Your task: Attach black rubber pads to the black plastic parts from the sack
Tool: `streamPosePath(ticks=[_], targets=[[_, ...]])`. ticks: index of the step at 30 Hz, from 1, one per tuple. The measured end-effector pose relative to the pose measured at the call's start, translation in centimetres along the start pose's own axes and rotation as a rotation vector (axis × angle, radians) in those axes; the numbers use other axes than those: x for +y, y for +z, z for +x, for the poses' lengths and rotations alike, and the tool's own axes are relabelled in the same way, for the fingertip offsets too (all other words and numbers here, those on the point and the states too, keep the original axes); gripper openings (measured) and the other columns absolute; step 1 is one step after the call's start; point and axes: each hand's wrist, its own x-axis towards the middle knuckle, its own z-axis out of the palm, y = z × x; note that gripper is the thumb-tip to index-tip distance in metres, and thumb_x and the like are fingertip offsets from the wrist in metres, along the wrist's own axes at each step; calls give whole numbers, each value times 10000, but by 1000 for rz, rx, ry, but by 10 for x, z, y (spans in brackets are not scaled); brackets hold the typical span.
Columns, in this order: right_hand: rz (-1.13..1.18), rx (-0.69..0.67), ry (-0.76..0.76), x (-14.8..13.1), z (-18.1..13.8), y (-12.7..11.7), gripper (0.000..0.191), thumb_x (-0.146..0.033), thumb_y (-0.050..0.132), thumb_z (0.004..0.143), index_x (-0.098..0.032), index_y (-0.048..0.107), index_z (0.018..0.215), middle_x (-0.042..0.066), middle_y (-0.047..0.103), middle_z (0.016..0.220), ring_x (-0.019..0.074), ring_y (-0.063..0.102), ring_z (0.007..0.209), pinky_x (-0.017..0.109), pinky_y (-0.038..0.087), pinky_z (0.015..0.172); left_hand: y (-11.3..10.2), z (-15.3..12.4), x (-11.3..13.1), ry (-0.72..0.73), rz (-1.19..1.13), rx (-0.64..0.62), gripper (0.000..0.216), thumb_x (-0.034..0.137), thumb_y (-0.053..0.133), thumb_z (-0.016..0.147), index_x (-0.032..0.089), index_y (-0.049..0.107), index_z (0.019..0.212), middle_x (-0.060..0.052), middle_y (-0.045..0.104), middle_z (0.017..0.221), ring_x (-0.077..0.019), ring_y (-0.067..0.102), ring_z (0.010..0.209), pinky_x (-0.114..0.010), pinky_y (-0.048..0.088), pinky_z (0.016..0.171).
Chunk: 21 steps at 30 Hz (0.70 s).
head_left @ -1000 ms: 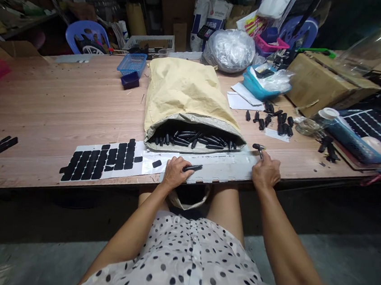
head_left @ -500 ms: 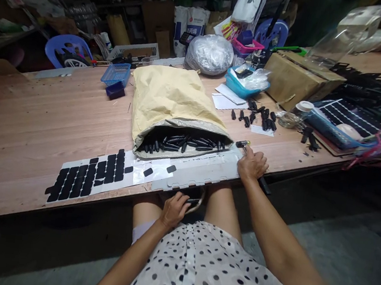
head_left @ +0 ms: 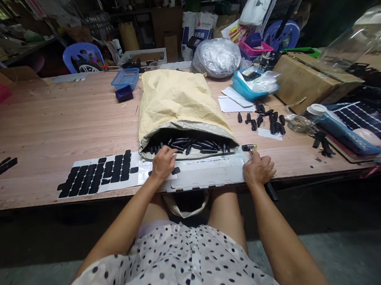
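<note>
My right hand (head_left: 258, 168) is wrapped around a small hammer (head_left: 271, 192) at the front edge of the table. Its black handle sticks out below my fist, and the head with a yellow end shows above it. My left hand (head_left: 164, 162) is at the left part of the mouth of a yellow sack (head_left: 178, 98), fingers curled together; what they hold, if anything, is hidden. Slim black plastic pieces (head_left: 206, 148) lie inside the sack's open mouth. A grey-white board (head_left: 204, 173) lies under both hands along the edge, with small black pads (head_left: 175, 171) near my left wrist.
A sheet of black stickers (head_left: 86, 179) lies to the left. Black parts (head_left: 272, 121) are scattered at right, near a blue basket (head_left: 250, 92) and a cardboard box (head_left: 314, 83). A cloth bag's pale rim (head_left: 185, 213) shows between my knees, below the table edge.
My left hand has risen from the bag at my lap, where it held a black piece, to the sack's mouth. My right hand keeps its grip on the hammer. The view has shifted slightly left.
</note>
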Motion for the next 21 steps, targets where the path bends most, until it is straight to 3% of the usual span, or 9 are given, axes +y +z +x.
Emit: streamPosePath(ticks=[4, 9, 14, 21], targets=[[-23, -25, 9, -6, -1, -3, 383, -183, 504, 907, -221, 769, 1181, 174, 585, 1035, 297, 492, 938, 419, 327, 785, -6, 47, -17, 12, 177, -153, 129, 174, 715, 829, 256, 770, 913, -94, 643, 1021, -313, 572, 1068, -428, 483, 896], [-54, -39, 19, -12, -2, -5, 394, -174, 500, 915, -218, 753, 1213, 174, 591, 1066, 291, 498, 956, 407, 329, 794, -5, 59, -11, 199, 185, -317, 107, 167, 767, 783, 250, 701, 795, -79, 661, 915, -319, 530, 1068, -449, 410, 920], [-69, 0, 12, -11, -2, 0, 392, -179, 483, 917, -218, 757, 1196, 164, 592, 1036, 289, 493, 954, 398, 317, 787, -9, 28, 11, 303, 100, -328, 57, 264, 734, 857, 260, 709, 908, -70, 713, 938, -294, 550, 1032, -439, 398, 918], [-78, 12, 0, -8, -3, 3, 403, -189, 480, 918, -229, 743, 1221, 161, 589, 1041, 292, 480, 963, 411, 323, 792, 11, -27, 22, 155, -82, -328, 117, 306, 726, 861, 258, 738, 967, -42, 709, 940, -249, 582, 961, -388, 443, 881]])
